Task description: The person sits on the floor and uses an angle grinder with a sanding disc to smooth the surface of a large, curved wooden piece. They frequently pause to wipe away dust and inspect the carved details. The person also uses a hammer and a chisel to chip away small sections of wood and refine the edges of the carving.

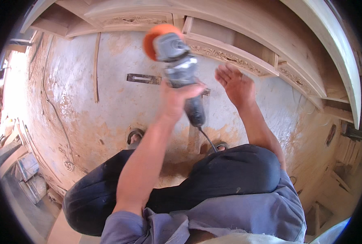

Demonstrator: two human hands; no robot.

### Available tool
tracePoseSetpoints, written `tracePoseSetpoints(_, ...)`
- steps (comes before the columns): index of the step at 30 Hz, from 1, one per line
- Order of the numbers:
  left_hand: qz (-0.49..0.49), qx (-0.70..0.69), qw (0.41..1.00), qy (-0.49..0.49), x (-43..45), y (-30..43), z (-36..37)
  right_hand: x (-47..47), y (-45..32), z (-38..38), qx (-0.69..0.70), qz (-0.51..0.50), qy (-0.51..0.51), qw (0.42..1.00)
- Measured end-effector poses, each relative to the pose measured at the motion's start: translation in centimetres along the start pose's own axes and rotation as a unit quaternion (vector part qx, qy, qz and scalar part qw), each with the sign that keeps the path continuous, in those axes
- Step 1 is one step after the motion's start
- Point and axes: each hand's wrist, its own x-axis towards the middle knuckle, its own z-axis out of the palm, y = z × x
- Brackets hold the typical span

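My left hand (176, 97) grips a corded angle grinder (182, 70) by its body, the thumb lying across the top. An orange disc pad (159, 39) is fitted at its head, which points away from me towards the wooden furniture. Motion blurs the tool and hand. From the handle's rear a dark cord (208, 139) runs down to my knee. Raised with nothing in it, my right hand (236, 84) has its fingers partly apart. It appears just in front of a pulled-out drawer (230, 55) with a carved floral front.
The unpainted wooden cabinet (248, 18) curves across the far side, with another carved drawer front (300, 76) on the right. A wooden strip (97, 67) and a flat slotted piece (142, 78) lie on the dusty floor. A cable (54, 106) runs along the left, near stacked scraps (28, 166).
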Motion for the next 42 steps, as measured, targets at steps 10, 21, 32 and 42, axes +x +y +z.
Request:
tracePoseSetpoints(10,-0.077,-0.008,0.976,0.203,1.9,11.7,-11.2,5.4,-3.3,7.7,0.004,0.057,0.065,0.996)
tracePoseSetpoints(21,-0.057,0.052,0.986,0.150,0.9,16.8,-14.4,9.6,-4.0,9.7,-0.113,0.023,0.191,0.975)
tracePoseSetpoints(32,-0.115,-0.083,0.979,0.145,2.4,8.7,-17.4,11.6,-2.8,8.6,0.026,-0.083,0.271,0.959)
tracePoseSetpoints(42,-0.147,-0.083,0.967,0.190,-0.8,7.7,-20.7,13.9,-2.9,9.8,0.068,-0.090,0.440,0.891)
